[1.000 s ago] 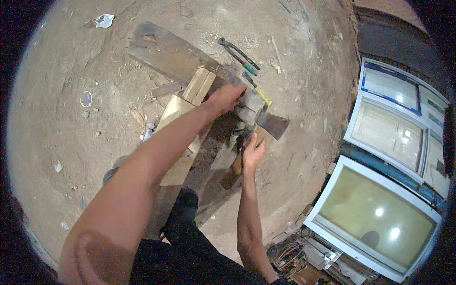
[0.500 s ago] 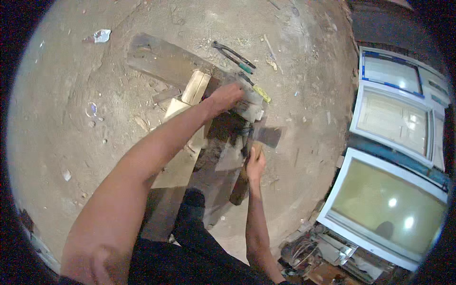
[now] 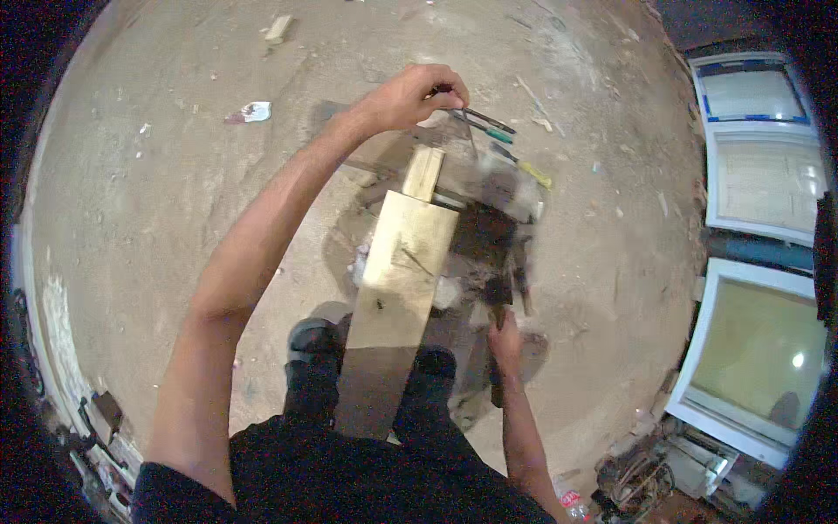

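My left hand [image 3: 432,96] is raised above the far end of the timber, fingers curled on a thin dark metal piece [image 3: 466,122]. My right hand [image 3: 504,336] grips the wooden handle of a hatchet [image 3: 497,291], blurred by motion, at the right of a long pale board [image 3: 393,279]. A short wooden block [image 3: 423,170] lies at that board's far end. Beyond it are green-handled pincers [image 3: 497,134] and a yellow-handled tool [image 3: 532,172]. Dark, blurred pieces lie right of the block.
White-framed glazed sashes [image 3: 758,175] line the right side, with tangled scrap [image 3: 642,489] below them and a bottle [image 3: 576,506] near my right arm. Small debris [image 3: 256,112] is scattered on the dirt floor. More clutter [image 3: 105,410] sits at the lower left edge.
My left hand has risen up and away, holding the thin piece. My right hand and hatchet have moved down and right. The view has shifted, showing more of the pale board.
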A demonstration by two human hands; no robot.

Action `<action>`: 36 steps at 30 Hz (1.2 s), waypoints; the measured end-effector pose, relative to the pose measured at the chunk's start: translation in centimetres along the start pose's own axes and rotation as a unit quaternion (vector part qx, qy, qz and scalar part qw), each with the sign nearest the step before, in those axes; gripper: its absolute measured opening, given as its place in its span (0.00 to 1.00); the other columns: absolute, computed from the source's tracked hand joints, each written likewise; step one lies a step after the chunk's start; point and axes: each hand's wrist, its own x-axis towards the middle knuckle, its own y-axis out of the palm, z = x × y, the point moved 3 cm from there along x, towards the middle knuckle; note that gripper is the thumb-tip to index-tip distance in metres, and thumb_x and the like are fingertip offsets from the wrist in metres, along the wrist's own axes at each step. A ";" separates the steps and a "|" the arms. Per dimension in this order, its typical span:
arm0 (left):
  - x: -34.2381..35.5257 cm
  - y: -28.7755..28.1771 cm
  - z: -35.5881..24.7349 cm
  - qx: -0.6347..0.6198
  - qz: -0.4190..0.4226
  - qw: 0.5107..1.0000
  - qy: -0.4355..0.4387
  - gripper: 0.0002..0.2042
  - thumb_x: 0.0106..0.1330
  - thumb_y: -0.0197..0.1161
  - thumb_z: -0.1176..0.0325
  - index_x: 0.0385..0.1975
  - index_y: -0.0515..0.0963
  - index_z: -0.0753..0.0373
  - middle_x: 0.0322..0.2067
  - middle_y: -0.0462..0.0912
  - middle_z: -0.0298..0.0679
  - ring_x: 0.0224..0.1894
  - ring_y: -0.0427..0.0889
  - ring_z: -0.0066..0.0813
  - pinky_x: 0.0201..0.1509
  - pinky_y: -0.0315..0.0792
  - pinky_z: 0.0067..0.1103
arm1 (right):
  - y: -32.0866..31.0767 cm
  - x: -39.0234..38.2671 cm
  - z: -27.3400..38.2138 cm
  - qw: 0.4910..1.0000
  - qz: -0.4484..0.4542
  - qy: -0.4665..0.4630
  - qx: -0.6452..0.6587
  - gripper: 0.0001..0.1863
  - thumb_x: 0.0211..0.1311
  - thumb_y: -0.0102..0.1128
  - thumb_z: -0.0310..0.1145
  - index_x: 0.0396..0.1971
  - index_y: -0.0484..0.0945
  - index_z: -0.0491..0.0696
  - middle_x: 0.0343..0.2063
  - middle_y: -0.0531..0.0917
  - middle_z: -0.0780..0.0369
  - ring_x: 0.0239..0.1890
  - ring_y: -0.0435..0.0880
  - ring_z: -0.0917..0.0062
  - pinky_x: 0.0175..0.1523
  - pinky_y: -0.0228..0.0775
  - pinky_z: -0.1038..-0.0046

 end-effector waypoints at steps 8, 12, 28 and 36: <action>-0.9 -5.1 -4.9 -0.010 0.043 0.999 0.011 0.09 0.73 0.62 0.66 0.44 0.82 0.65 0.42 0.86 0.38 0.47 0.84 0.28 0.54 0.77 0.28 | 2.9 1.3 -3.6 0.994 -0.037 -0.091 -0.048 0.30 0.73 0.54 0.47 0.62 0.70 0.37 0.53 0.80 0.41 0.55 0.79 0.44 0.58 0.72 0.52; -1.2 -5.4 -5.7 -0.063 0.067 0.996 -0.020 0.10 0.75 0.60 0.65 0.45 0.82 0.64 0.41 0.86 0.35 0.47 0.83 0.25 0.55 0.75 0.26 | 4.8 0.5 -4.9 0.985 -0.110 -0.122 -0.050 0.32 0.74 0.52 0.51 0.63 0.69 0.37 0.53 0.80 0.41 0.54 0.79 0.44 0.57 0.73 0.52; -13.6 6.6 0.9 -0.515 -0.174 0.703 -0.459 0.15 0.83 0.42 0.58 0.51 0.74 0.60 0.27 0.72 0.26 0.22 0.63 0.13 0.21 0.59 0.11 | 5.6 1.0 -4.4 0.995 -0.062 -0.029 -0.067 0.31 0.71 0.58 0.45 0.62 0.69 0.36 0.49 0.81 0.42 0.50 0.82 0.46 0.54 0.75 0.51; -17.9 11.1 -1.3 -0.531 -0.022 0.713 -0.458 0.16 0.83 0.39 0.61 0.48 0.74 0.62 0.22 0.58 0.22 0.20 0.55 0.12 0.19 0.51 0.13 | 7.1 1.4 -6.0 0.939 0.026 -0.069 -0.335 0.35 0.67 0.59 0.43 0.67 0.64 0.37 0.30 0.86 0.52 0.31 0.88 0.58 0.35 0.80 0.55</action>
